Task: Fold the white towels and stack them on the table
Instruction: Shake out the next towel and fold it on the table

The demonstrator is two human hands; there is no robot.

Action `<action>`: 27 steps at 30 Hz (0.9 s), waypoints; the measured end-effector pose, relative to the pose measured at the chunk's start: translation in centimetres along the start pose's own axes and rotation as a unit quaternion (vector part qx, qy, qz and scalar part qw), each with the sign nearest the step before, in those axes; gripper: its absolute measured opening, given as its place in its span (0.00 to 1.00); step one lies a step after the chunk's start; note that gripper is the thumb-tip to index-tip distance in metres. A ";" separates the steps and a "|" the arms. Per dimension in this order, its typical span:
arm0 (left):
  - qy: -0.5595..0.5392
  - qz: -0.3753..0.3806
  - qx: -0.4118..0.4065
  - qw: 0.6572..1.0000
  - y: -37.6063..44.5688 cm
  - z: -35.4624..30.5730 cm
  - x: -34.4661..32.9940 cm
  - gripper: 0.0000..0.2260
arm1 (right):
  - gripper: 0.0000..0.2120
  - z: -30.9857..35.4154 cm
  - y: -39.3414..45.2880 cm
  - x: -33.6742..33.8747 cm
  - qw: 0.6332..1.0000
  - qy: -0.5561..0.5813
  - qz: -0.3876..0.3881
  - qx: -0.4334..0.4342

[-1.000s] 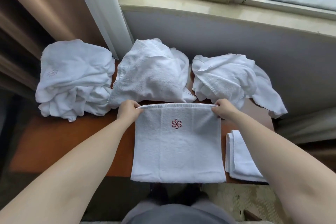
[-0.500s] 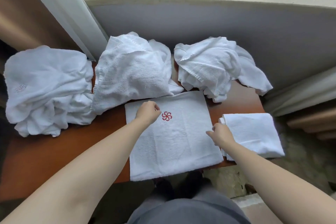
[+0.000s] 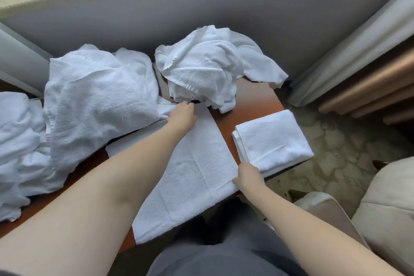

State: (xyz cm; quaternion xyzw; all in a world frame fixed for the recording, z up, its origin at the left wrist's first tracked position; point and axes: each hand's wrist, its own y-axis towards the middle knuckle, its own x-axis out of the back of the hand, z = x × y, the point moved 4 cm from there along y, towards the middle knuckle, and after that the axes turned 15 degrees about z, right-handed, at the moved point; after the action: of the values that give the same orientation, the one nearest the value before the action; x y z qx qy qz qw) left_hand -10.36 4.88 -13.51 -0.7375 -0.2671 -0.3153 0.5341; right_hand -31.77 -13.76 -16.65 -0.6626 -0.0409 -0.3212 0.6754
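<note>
Fingers of the left hand (image 3: 182,114) curl at the far edge of the flat towel (image 3: 197,170), seemingly pinching its far right corner, though the hand's back hides the tips; fingers of the right hand (image 3: 247,176) close on the near right edge, where that towel lies just beside the folded towel (image 3: 272,141). The flat towel lies spread on the bench (image 3: 248,110), its near end hanging over the front edge and its left part under the left forearm. Behind it sit three crumpled heaps: one (image 3: 206,67) at the far right touching the left hand, a larger one (image 3: 98,98) at the middle, and a third (image 3: 15,141) at the left edge of view. The step in hand looks like the start of a fold, both hands taking the right side. The next move likely calls for lifting that side together, carrying it across to meet the left side, and keeping the corners matched so the fold lands square.
</note>
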 end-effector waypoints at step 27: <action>-0.069 -0.012 -0.125 0.990 -0.2 -3.4 3.1 0.08 | 0.12 -3.7 -5.2 4.0 0.979 0.192 -0.023 0.059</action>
State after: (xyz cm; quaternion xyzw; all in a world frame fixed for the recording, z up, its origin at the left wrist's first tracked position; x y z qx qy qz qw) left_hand -9.09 1.88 -10.23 -0.8151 -0.2707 -0.3013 0.4141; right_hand -32.53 -18.27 -10.64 -0.5464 0.0555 -0.4550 0.7009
